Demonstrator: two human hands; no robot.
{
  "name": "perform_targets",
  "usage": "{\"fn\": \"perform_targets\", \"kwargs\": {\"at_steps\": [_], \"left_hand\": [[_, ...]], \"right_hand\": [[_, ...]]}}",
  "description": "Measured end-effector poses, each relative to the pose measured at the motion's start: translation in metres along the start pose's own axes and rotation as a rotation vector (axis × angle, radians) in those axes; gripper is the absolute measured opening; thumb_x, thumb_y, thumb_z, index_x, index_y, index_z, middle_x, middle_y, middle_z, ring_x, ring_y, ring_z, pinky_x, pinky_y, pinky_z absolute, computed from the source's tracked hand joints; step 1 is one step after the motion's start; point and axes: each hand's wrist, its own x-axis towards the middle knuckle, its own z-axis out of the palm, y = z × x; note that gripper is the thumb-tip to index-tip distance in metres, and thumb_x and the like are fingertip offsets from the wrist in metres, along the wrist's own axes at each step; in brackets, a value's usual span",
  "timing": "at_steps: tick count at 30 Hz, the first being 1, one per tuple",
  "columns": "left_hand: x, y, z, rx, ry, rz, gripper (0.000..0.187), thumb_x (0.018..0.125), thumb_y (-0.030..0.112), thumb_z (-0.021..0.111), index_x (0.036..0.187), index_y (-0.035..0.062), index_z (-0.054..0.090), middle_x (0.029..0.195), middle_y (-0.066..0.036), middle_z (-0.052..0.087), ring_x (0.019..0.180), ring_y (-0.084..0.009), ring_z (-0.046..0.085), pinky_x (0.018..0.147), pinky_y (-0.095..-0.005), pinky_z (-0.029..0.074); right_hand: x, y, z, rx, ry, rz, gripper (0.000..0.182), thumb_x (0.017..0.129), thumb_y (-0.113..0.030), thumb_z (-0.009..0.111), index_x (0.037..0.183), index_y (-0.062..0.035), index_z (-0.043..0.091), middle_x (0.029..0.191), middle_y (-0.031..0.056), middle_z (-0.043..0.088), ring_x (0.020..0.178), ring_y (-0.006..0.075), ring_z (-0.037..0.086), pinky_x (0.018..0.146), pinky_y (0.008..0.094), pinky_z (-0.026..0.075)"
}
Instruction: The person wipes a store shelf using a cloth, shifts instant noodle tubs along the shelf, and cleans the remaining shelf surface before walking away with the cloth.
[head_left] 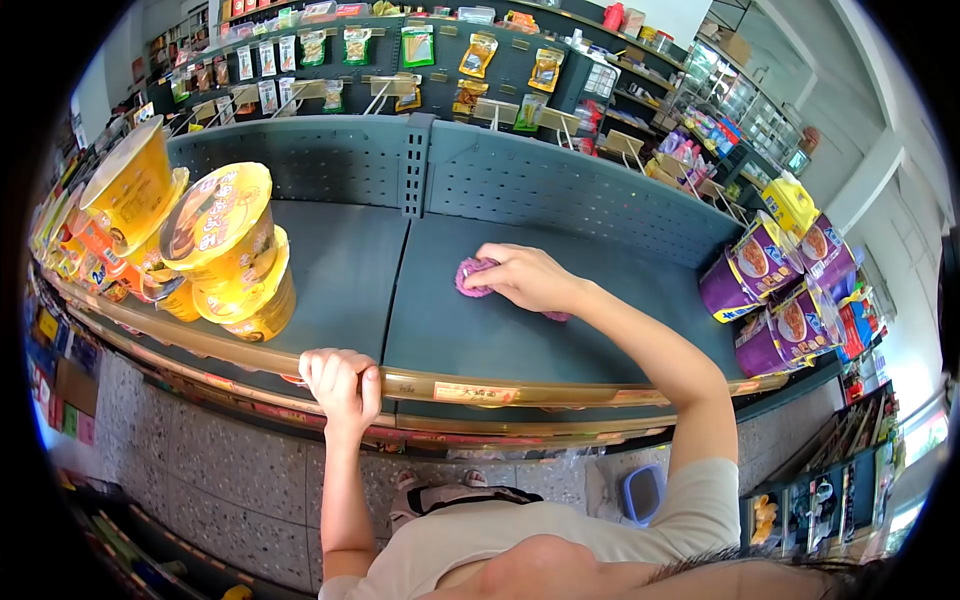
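A purple cloth point(472, 277) is bunched under my right hand point(525, 278), whose fingers press it onto the dark grey shelf point(430, 330), right of the seam between two panels. Another bit of the cloth shows below the palm. My left hand point(341, 385) is wrapped round the shelf's front edge point(440, 388), left of a price label point(476, 393). Nearest to it are stacked yellow noodle tubs point(225, 230), on the shelf's left part.
Purple noodle tubs point(765, 262) stand stacked at the shelf's right end. A perforated back panel point(330, 165) rises behind the shelf, with hanging packets beyond. Below on the tiled floor is a blue-rimmed container point(643, 494).
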Motion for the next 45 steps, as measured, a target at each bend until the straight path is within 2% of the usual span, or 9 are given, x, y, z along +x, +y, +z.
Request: {"fn": "perform_targets", "kwargs": {"at_steps": [3,8,14,24,38,45], "left_hand": [[0.000,-0.001,0.000,0.000,0.009,0.004,0.008,0.084,0.016,0.063,0.081,0.0148,0.056,0.078,0.000,0.056,0.078,-0.0214,0.053,0.083,-0.0395,0.036],[0.000,-0.001,0.000,-0.006,0.013,0.010,0.008,0.084,0.016,0.064,0.081,0.0151,0.056,0.078,0.000,0.057,0.078,-0.0212,0.053,0.082,-0.0395,0.036],[0.001,0.000,0.000,-0.008,0.006,0.002,0.007,0.084,0.015,0.062,0.081,0.0142,0.056,0.079,0.000,0.057,0.079,-0.0219,0.053,0.082,-0.0396,0.035],[0.001,0.002,-0.001,0.013,-0.015,0.000,0.008,0.085,0.015,0.062,0.081,0.0128,0.056,0.080,-0.001,0.058,0.080,-0.0222,0.054,0.083,-0.0398,0.036],[0.001,0.004,0.000,0.038,-0.005,-0.011,0.008,0.086,0.014,0.061,0.081,0.0136,0.055,0.080,-0.001,0.056,0.079,-0.0217,0.052,0.083,-0.0391,0.035],[0.002,0.004,-0.001,0.025,-0.013,-0.001,0.010,0.090,0.012,0.059,0.081,0.0104,0.056,0.078,-0.003,0.057,0.078,-0.0232,0.051,0.083,-0.0385,0.035]], "right_hand": [[0.023,0.006,0.010,-0.028,-0.011,-0.011,0.030,0.086,-0.002,0.061,0.110,-0.0172,0.071,0.107,0.0107,0.061,0.093,0.0324,0.063,0.077,0.0411,0.053],[0.051,0.011,0.026,-0.004,0.048,-0.011,0.027,0.087,-0.005,0.060,0.108,-0.0184,0.072,0.103,0.0098,0.061,0.090,0.0323,0.064,0.075,0.0427,0.054],[0.046,0.014,0.022,0.008,0.036,-0.074,0.029,0.086,-0.005,0.061,0.109,-0.0187,0.072,0.102,0.0095,0.061,0.088,0.0325,0.063,0.074,0.0424,0.052],[-0.008,0.001,-0.013,0.148,-0.164,-0.088,0.029,0.090,-0.007,0.062,0.114,-0.0211,0.072,0.108,0.0083,0.060,0.095,0.0300,0.062,0.079,0.0402,0.049],[-0.101,-0.023,-0.051,0.167,-0.193,-0.013,0.027,0.088,-0.007,0.065,0.111,-0.0189,0.072,0.108,0.0076,0.060,0.097,0.0290,0.062,0.080,0.0395,0.051],[-0.092,-0.020,-0.046,0.166,-0.163,-0.030,0.027,0.088,-0.006,0.065,0.110,-0.0204,0.073,0.108,0.0073,0.060,0.096,0.0284,0.063,0.078,0.0397,0.052]]}}
